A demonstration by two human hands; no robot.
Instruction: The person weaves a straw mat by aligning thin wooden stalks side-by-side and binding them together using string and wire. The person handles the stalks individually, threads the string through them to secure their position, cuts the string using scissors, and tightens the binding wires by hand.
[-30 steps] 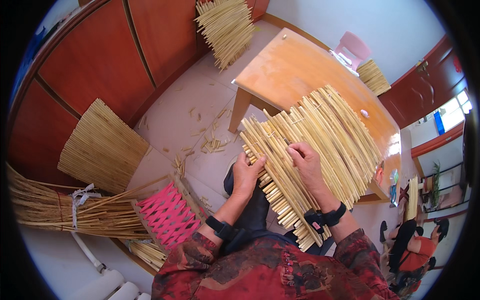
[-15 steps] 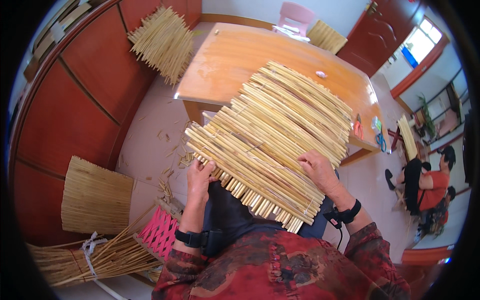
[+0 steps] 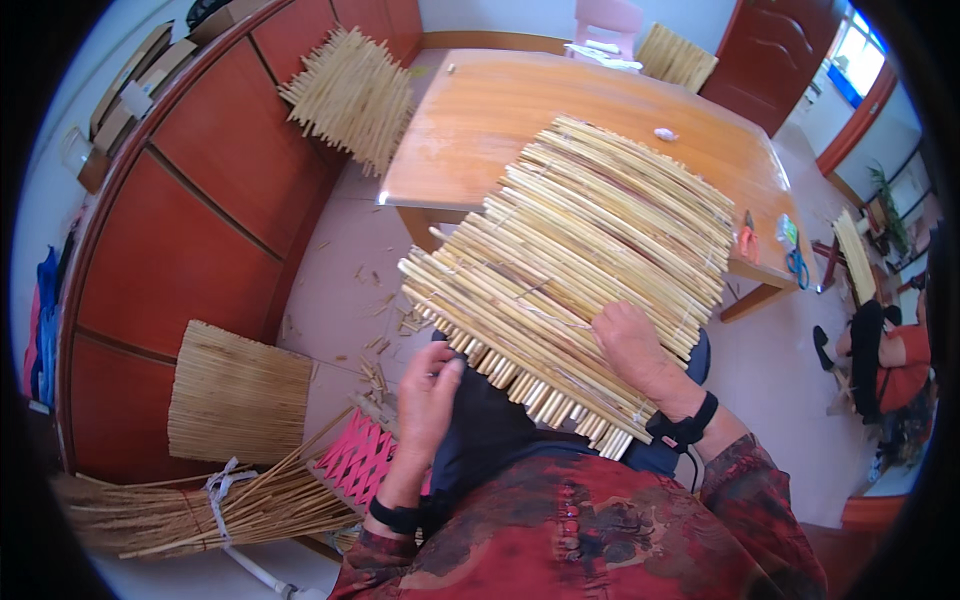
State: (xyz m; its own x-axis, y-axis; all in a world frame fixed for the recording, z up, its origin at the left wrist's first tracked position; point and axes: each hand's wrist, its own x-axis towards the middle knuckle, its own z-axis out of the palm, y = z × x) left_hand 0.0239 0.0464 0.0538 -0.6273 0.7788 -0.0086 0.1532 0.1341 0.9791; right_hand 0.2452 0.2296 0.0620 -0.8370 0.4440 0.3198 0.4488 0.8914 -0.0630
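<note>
Across lap and table: reed mat, apparently mid-binding. Right hand half-curled on it; left hand, loosely pinched, by its near-left edge. Can't tell if either grips anything. Next move likely calls for steadying that edge.

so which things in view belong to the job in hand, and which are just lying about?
In the job:
large stalk mat, reaching over the table
right hand, on it
left hand, by its left end

Seemingly just lying about:
red-handled pliers, blue scissors (possibly tools)
second mat leaning against red cabinet
tied stalk bundle
stalk offcuts
</note>
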